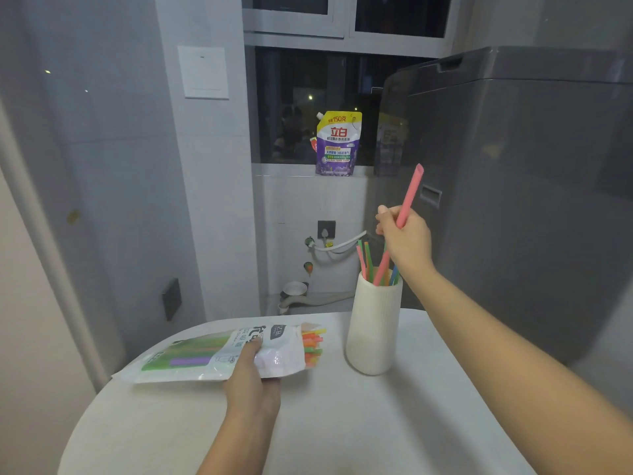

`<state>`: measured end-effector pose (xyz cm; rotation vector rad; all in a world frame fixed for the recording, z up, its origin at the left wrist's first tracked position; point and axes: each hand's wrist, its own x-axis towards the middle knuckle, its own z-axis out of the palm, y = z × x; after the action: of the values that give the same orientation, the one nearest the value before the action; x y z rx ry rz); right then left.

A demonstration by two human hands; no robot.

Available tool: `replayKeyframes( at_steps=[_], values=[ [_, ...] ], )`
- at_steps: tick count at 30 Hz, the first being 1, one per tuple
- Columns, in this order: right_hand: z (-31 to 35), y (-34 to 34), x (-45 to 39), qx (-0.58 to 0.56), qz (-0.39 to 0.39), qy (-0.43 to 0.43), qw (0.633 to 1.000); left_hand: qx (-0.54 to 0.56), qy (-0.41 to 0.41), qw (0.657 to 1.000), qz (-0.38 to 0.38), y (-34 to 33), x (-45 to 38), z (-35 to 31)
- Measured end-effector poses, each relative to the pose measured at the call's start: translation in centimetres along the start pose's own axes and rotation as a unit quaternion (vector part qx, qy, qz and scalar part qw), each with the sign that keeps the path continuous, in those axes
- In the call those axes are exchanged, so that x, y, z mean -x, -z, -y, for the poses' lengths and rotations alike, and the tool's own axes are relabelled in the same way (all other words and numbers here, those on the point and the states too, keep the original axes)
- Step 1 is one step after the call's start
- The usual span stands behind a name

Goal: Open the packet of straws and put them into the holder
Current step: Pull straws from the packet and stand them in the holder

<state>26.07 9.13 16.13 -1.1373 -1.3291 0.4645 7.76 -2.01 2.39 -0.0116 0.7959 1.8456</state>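
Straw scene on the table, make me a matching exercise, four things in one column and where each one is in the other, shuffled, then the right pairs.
Things:
1. pink straw
2. straw packet
3. holder
4. detergent pouch

Places:
A. on the window ledge
B. lying on the table under the left hand
C. gripped by the right hand
D. upright on the table, with straws in it

Pairs: 1-C, 2-B, 3-D, 4-A

**Where everything sits**

The straw packet [219,354] lies flat on the table [342,423] to my left, its open end facing right with straw tips sticking out toward the holder [373,327]. The holder stands upright just right of the packet, with several straws in it. My left hand [253,375] rests on the packet's near edge. My right hand [404,238] is above the holder, gripping one straw [410,197] whose lower end reaches into it. Behind the table, a detergent pouch [338,144] stands on the windowsill; a washing machine [513,183] stands to the right.
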Motion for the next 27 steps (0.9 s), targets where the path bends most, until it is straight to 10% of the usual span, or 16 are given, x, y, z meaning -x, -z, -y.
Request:
replayKeyframes(
  at_steps=[27],
  values=[
    [-1.1, 0.4, 0.1, 0.064, 0.005, 0.020, 0.998, 0.010, 0.011, 1.000, -0.003, -0.2, 0.2, -0.1]
  ],
)
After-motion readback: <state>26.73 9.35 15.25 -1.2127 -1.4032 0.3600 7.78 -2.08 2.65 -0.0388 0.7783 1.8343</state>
